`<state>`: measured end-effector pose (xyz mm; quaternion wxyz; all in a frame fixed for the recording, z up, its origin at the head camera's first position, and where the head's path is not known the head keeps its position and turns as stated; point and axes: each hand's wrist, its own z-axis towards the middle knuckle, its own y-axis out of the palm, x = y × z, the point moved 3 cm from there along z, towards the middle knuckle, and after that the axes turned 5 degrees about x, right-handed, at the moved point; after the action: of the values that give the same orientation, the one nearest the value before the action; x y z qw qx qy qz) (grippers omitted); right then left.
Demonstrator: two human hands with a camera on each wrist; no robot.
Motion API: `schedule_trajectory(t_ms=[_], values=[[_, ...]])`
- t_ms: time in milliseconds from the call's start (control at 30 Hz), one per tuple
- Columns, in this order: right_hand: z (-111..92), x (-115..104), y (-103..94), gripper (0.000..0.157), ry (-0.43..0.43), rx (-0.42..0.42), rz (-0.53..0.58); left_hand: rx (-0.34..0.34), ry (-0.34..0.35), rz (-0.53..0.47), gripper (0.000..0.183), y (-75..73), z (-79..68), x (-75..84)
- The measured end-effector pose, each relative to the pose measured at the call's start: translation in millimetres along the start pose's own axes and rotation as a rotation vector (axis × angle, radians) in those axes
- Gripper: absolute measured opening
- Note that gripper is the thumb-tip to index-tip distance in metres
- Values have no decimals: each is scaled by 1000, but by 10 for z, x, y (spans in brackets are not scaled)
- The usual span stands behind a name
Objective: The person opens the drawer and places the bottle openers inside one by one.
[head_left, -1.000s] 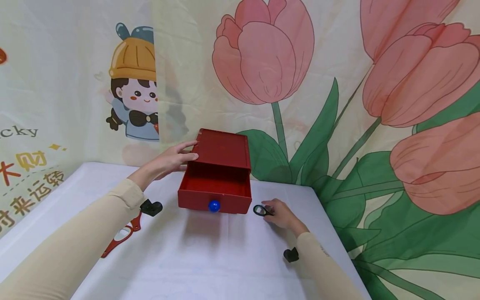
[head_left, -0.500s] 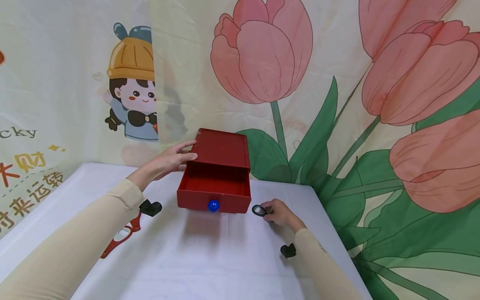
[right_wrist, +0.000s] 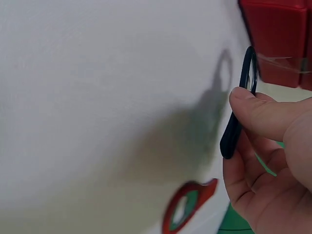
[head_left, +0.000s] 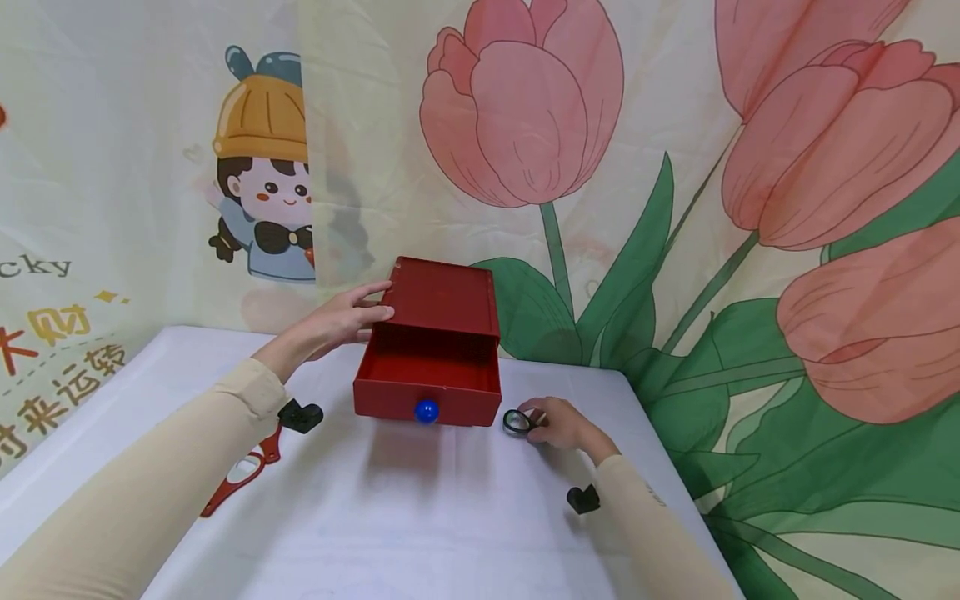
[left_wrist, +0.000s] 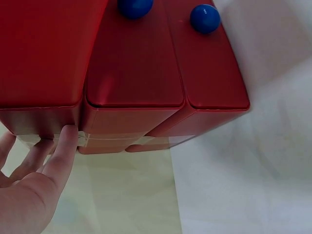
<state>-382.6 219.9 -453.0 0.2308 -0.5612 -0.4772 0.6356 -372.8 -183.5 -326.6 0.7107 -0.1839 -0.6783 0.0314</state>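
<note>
A red drawer box [head_left: 444,293] stands with its top drawer [head_left: 427,398] pulled out, a blue knob [head_left: 427,411] on its front. My left hand [head_left: 341,321] rests against the box's left side. In the left wrist view, its extended fingers [left_wrist: 66,146] touch the red wall, and two lower drawers show blue knobs [left_wrist: 204,19]. To the right of the drawer, my right hand [head_left: 558,422] pinches a small black magnifying glass [head_left: 517,422] between thumb and fingers. The right wrist view shows this magnifying glass [right_wrist: 239,105] edge-on, held above the white cloth.
Red-handled, lens-like items [head_left: 242,475] lie left, partly covered by the left sleeve. Another red ring-shaped item [right_wrist: 187,204] lies below the right hand in the right wrist view. Black pieces [head_left: 302,416] sit beside both wrists. A printed curtain [head_left: 525,125] hangs behind the white-covered table [head_left: 420,533].
The right hand and the magnifying glass shift very slightly, and the lens tilts a little. The left hand stays against the box, and the drawer remains pulled out.
</note>
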Motion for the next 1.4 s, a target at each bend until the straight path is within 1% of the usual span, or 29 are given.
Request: schedule_trajectory(t_ms=[133,267,400,467,600,767,933,1033,1200,1400], values=[[-59,-97,-176,44,-81,8,-37,0,1,-3,86,7,15,-4],[-127,-233,-428,45,-178,17,-68,-1,-3,-1,86,1,26,-7],[-217,-391,-675,47,-251,36,-85,-2,-7,-4,86,-5,25,-6],[-276,-498,-791,47,-299,55,-102,-1,-8,-2,86,-12,18,-4],[-399,-730,-1005,45,-369,93,-134,0,-12,-4,87,-18,13,0],[-490,-999,-1209,45,-412,129,-177,1,-20,-2,86,-15,12,8],[-545,-1214,-1322,46,-438,170,-199,-5,-25,11,84,-7,23,26],[-582,-1344,-1352,46,-473,185,-192,-18,-24,20,83,-2,28,42],[-582,-1570,-1352,47,-499,178,-184,-21,-23,30,83,-24,17,66],[-496,-1800,-1306,48,-498,159,-193,-42,-31,23,81,-36,-1,110]])
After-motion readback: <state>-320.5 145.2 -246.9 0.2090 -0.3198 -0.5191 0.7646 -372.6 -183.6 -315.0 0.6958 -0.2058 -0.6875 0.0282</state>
